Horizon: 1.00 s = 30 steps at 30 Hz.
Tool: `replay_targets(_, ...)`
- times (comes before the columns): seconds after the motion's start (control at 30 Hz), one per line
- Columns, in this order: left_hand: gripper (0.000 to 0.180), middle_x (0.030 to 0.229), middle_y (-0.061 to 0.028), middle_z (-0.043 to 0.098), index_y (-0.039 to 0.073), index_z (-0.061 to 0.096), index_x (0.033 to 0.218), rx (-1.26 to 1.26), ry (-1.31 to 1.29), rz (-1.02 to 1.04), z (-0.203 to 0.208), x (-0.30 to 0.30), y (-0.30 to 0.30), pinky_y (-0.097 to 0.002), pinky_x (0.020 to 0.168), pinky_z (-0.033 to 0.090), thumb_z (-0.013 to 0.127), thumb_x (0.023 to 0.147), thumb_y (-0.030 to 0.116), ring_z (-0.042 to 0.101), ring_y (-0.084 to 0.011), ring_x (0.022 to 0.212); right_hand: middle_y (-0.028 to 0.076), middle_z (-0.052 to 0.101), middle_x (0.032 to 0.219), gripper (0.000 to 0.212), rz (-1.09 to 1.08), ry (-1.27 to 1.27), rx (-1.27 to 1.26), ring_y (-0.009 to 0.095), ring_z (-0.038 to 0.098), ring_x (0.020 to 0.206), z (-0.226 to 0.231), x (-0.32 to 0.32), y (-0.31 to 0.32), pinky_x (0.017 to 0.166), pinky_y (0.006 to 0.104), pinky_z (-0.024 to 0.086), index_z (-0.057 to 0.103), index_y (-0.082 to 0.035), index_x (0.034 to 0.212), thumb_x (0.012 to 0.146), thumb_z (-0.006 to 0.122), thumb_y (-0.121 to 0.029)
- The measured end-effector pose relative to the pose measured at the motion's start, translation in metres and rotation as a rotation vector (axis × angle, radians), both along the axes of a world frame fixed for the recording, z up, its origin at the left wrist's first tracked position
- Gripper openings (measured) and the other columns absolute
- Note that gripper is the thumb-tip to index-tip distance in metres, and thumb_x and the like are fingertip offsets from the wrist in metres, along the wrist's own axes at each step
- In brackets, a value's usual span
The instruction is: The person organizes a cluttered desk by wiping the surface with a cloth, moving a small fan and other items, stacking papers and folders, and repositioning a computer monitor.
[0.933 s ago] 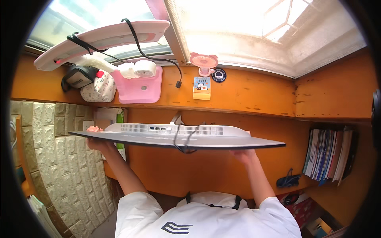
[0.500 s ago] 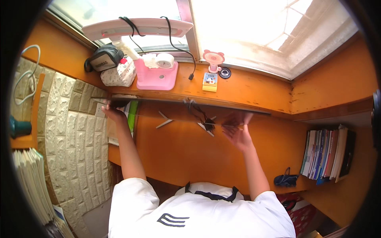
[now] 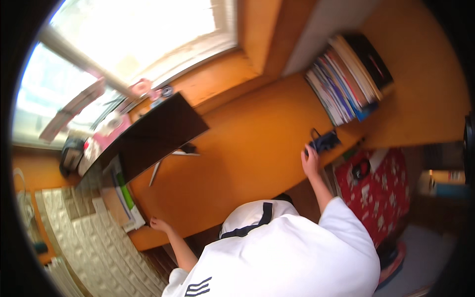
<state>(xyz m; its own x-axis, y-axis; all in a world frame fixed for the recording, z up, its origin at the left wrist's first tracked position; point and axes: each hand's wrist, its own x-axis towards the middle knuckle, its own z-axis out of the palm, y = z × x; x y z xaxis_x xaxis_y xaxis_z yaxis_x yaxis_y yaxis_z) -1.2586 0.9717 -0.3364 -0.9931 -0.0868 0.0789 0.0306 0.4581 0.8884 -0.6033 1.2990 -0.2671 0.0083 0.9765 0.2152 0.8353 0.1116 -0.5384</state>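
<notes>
My right hand (image 3: 310,162) is at the right part of the desk, its thumb and fingers closing on the left end of a dark blue cloth item (image 3: 325,142) with a thin strap, possibly a face mask. By the desk's front left edge, my left hand (image 3: 161,225) holds nothing; its fingers are loosely bent and a little apart. The wide black monitor (image 3: 166,131) stands at the far left, away from both hands. Part of its pale stand (image 3: 155,173) shows below it on the wooden desk (image 3: 242,163).
Upright books (image 3: 341,81) stand at the back right. Papers with a green folder (image 3: 126,195) lie by the brick-patterned wall (image 3: 84,237). On the sill are a pink lamp (image 3: 74,109), a grey bag (image 3: 72,154) and a small pink fan (image 3: 142,87). Red patterned fabric (image 3: 378,193) hangs at the right.
Both hands have left the monitor. My right hand has moved right to the dark blue cloth, my left hand back to the desk's front edge. The view has turned to the right.
</notes>
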Motion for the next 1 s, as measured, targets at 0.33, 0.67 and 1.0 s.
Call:
replay_targets(0.33, 0.036, 0.107, -0.0146, 0.061, -0.003, 0.054, 0.112, -0.042, -0.163, -0.487, 0.121, 0.140, 0.160, -0.0377, 0.085, 0.047, 0.041, 0.097, 0.026, 0.059, -0.0261, 0.101, 0.019, 0.029, 0.146, 0.067, -0.230, -0.254, -0.221, 0.037, 0.019, 0.138, -0.016, 0.068, 0.039, 0.110, 0.0567, 0.015, 0.043, -0.015, 0.137, 0.082, 0.059, -0.051)
replay_targets(0.67, 0.027, 0.093, -0.0073, 0.062, -0.001, 0.058, 0.101, 0.004, -0.176, -1.147, 0.163, 0.316, 0.233, -0.0277, 0.081, 0.047, 0.043, 0.099, 0.021, 0.060, -0.0165, 0.091, 0.010, 0.061, 0.075, 0.034, -0.065, 0.162, -0.110, 0.028, 0.061, 0.079, -0.012, 0.057, 0.017, 0.072, 0.0375, 0.047, 0.057, -0.006, 0.072, 0.074, 0.072, -0.036)
replay_targets(1.0, 0.030, 0.102, -0.0076, 0.061, 0.001, 0.052, 0.116, -0.351, -0.531, -1.779, 0.206, 0.392, 0.253, -0.0315, 0.085, 0.047, 0.047, 0.098, 0.025, 0.059, -0.0183, 0.096, 0.012, 0.065, 0.072, 0.041, -0.575, 0.749, -0.083, 0.021, 0.064, 0.069, 0.078, 0.120, -0.044, 0.064, 0.0316, 0.046, 0.067, -0.002, 0.083, 0.087, 0.061, -0.041)
